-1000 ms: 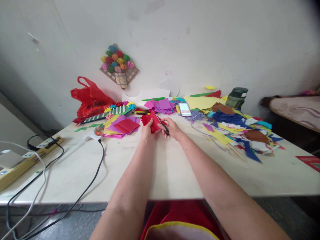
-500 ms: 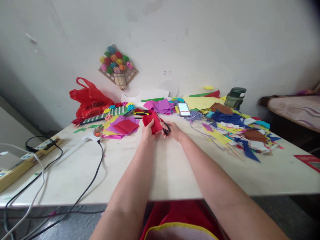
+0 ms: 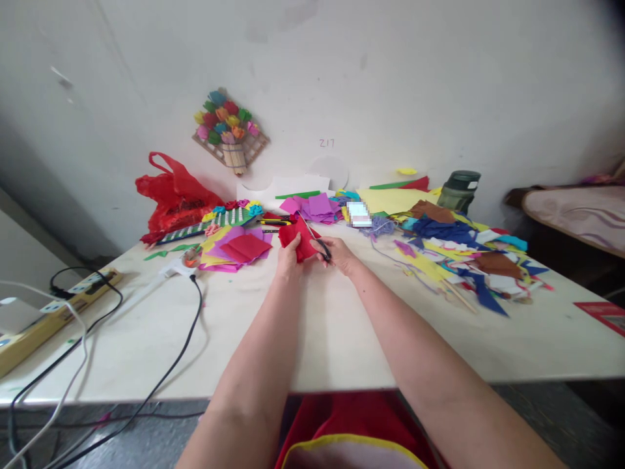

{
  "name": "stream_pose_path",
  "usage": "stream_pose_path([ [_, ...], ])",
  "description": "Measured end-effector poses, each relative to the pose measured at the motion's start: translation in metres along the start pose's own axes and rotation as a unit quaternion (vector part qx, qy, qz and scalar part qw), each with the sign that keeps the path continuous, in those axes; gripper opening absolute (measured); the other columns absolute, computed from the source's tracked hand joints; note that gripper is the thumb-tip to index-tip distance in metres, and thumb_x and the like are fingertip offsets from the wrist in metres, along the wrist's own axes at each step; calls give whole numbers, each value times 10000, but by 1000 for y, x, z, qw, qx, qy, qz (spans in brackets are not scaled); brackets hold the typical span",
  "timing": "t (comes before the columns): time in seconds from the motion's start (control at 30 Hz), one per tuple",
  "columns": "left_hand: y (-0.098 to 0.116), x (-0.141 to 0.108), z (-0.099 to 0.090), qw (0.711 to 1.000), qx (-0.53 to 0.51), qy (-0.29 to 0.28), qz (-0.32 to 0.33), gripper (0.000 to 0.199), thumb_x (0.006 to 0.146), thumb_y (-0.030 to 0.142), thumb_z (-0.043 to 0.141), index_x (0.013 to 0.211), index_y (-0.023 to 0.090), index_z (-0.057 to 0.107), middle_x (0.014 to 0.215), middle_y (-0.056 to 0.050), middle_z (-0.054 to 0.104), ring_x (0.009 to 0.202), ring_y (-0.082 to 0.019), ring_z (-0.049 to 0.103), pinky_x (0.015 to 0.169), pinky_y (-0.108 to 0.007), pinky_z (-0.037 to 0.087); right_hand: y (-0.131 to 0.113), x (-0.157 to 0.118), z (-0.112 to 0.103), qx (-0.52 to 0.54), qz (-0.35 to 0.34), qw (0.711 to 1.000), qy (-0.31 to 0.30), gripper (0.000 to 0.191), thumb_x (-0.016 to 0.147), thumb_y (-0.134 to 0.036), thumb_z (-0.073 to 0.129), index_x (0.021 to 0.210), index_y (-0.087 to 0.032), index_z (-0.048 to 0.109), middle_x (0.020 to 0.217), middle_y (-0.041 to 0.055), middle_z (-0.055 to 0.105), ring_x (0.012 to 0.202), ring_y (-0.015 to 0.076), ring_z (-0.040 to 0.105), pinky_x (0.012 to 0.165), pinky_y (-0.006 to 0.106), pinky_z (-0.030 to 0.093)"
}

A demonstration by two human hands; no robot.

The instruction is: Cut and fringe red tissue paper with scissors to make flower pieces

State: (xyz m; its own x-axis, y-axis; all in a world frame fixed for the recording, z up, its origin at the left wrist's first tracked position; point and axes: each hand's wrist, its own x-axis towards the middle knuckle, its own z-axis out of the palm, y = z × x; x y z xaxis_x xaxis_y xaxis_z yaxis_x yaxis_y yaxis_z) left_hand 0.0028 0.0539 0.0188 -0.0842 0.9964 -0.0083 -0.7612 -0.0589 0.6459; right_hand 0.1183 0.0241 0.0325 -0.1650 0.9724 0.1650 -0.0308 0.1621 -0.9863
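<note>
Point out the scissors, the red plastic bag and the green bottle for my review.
scissors (image 3: 327,250): head view, handle
red plastic bag (image 3: 181,189): head view, upper body
green bottle (image 3: 458,197): head view, body

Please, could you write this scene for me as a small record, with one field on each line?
left hand: holds a red sheet
right hand: holds black-handled scissors
scissor blades: at the red sheet; whether open, cannot tell
left of hands: coloured sheets, red bag, power strip
right of hands: mixed scraps, green bottle
on wall: flower decoration
</note>
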Motion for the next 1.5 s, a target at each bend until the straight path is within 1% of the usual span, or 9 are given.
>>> stream_pose_path([
  [0.13,0,0,0,1000,-2,-1,8,156,696,71,641,837,126,604,737,-51,687,634,-162,660,682,-310,557,4,3,0,14,-2,1000,3,311,675,-443,661,645,-158,542,419,-67,471,313,40,380,316,163,278],
  [0.33,0,1,-1,1000,5,0,3,137,707,75,634,834,119,607,733,-60,682,628,-173,659,696,-343,552,8,7,-2,22,-10,1000,4,319,665,-453,676,658,-160,552,421,-64,476,315,47,377,323,177,282],
  [0.5,-1,2,-2,1000,-5,-2,11,134,705,65,630,823,125,611,729,-50,684,625,-162,658,676,-310,553,8,7,-1,23,-7,1000,7,323,656,-457,684,680,-162,554,417,-71,471,310,44,365,318,172,273],
  [0.7,-1,3,-2,1000,-9,7,9,143,708,86,645,837,137,607,744,-43,688,631,-147,659,670,-280,549,12,10,0,31,-7,999,15,290,668,-395,703,759,-156,566,419,-74,478,315,48,362,310,171,270],
  [0.87,1,2,-2,1000,2,10,0,120,728,94,628,837,137,605,746,-42,683,628,-154,660,667,-297,549,12,11,1,36,0,999,26,293,649,-334,729,800,-153,555,410,-77,480,317,57,368,298,171,285],
  [1.1,2,0,-2,999,17,6,-29,160,728,124,643,883,129,601,753,-61,681,694,-185,670,705,-353,554,10,7,-1,34,9,999,2,268,719,-404,661,722,-168,533,443,-56,520,328,51,415,324,158,347],
  [1.2,1,-2,-2,1000,22,-7,-15,153,719,115,646,867,125,608,781,-73,686,714,-197,673,719,-365,552,12,9,-3,36,12,999,3,290,718,-431,654,706,-173,522,437,-48,526,332,60,427,320,163,360],
  [1.33,0,-3,-2,999,36,-23,-6,136,714,107,645,846,121,617,771,-70,689,698,-186,670,722,-347,551,13,10,-5,38,9,999,4,302,708,-441,660,695,-173,520,423,-49,520,323,65,431,311,167,364],
  [1.5,-2,-3,-2,999,30,-24,4,129,702,107,660,824,114,618,759,-65,688,641,-163,660,695,-327,551,11,9,-5,33,2,999,13,326,701,-454,662,659,-172,502,407,-50,515,304,59,416,296,162,335],
])
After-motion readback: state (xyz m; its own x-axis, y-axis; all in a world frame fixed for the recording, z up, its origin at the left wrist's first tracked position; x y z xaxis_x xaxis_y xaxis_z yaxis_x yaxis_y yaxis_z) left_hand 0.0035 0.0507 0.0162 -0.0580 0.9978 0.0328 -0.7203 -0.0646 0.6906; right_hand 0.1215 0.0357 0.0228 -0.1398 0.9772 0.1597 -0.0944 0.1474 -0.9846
